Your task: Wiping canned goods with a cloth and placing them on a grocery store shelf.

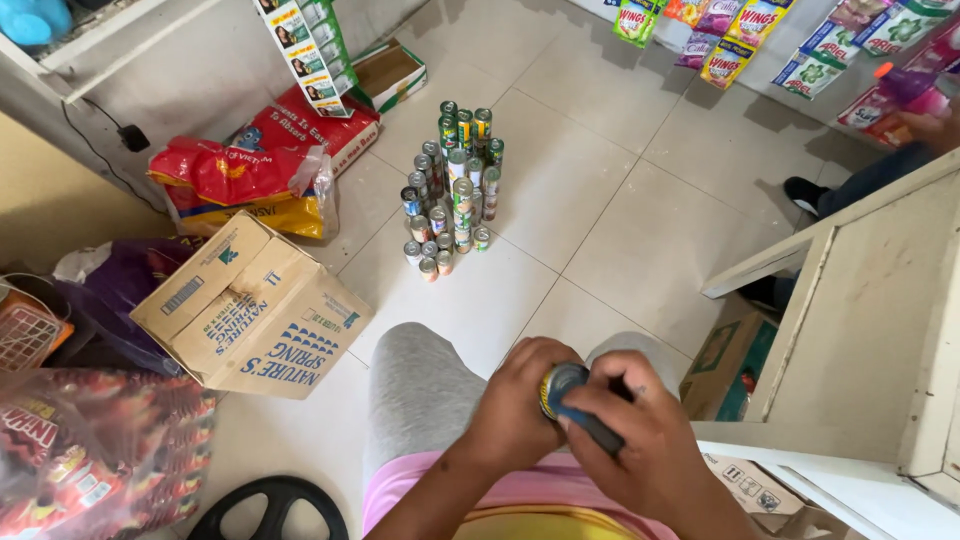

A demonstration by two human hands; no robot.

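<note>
The fingers of the left hand (515, 400) curl around a small can (558, 385), held end-up over the grey-clad knees, while the right hand (640, 440) pinches a dark marker-like tool (598, 428) with its tip against the can's top. This looks like the marking step; the move to follow seems to call for a steady hold while the tip works.

Largest first: one tipped cardboard box (250, 310) on the tiled floor (620, 200), a few red sacks (235, 170), then the stacked cans (455, 185) (roughly two dozen, too crowded to count exactly).

Two hands (520, 405), one can (560, 385)
</note>
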